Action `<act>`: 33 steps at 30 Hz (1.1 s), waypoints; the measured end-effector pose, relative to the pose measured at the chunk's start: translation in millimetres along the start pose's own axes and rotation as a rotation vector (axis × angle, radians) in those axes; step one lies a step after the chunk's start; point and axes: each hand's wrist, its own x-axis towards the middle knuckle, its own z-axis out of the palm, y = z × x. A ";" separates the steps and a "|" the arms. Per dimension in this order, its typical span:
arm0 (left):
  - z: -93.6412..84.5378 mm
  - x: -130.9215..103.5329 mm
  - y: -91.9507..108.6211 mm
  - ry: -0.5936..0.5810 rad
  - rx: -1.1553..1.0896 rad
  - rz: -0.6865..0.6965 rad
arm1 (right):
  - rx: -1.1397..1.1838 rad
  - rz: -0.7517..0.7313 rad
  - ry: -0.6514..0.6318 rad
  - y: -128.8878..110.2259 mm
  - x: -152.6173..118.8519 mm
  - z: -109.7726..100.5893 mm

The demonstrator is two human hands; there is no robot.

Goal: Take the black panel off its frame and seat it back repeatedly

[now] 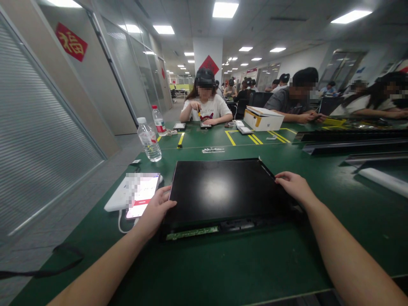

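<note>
A flat black display panel lies in front of me, its dark screen face up and reflecting a ceiling light. Under it, a black frame shows along the far and right sides. Along the near edge runs a strip of green circuit board. My left hand grips the panel's left edge, thumb on top and fingers at the side. At the right edge, my right hand pinches with thumb and forefinger; whether it holds the panel or the frame's rim is hard to see.
Left of the panel are a lit phone, a white box-shaped device with a cable, and a water bottle. Long dark metal strips and a white bar lie at right. Across the green table, a person handles a small device.
</note>
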 end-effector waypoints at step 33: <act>-5.3 4.1 -4.4 -0.031 0.010 -0.020 | -0.003 0.044 -0.078 6.9 6.5 1.7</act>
